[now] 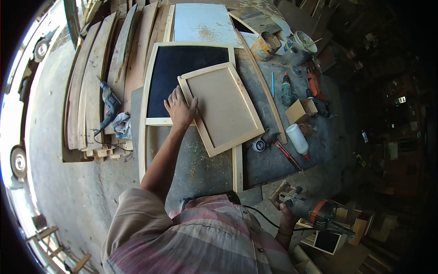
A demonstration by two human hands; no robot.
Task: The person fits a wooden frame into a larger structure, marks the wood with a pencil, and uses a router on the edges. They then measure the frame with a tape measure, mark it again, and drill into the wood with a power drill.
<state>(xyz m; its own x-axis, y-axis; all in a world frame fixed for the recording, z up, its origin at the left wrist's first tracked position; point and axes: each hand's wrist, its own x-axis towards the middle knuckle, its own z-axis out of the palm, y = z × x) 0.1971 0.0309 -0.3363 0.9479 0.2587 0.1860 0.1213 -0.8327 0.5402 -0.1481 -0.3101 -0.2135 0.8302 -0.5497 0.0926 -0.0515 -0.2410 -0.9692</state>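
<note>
My left hand (180,108) lies over the left rail of a small wooden frame (246,107) with a plain brown panel. Its fingers are spread and stretched out, partly over the dark panel beneath, with the thumb against the rail. That small frame rests askew on a larger pale wooden frame (152,86) holding a dark panel (191,57). Down at the right, my right hand (286,218) is closed around a router (308,208) with a black body and an orange band. Its cord runs behind my shirt. Most of the right fingers are hidden.
A drill (109,104) lies on boards with upright nails at the left. On the table's right are a hammer (287,155), tape measure (258,145), glue bottle (297,138), small cardboard box (301,111), green screwdriver-like tool (286,91) and buckets (299,50). A long wooden strip (260,82) lies beside the frames.
</note>
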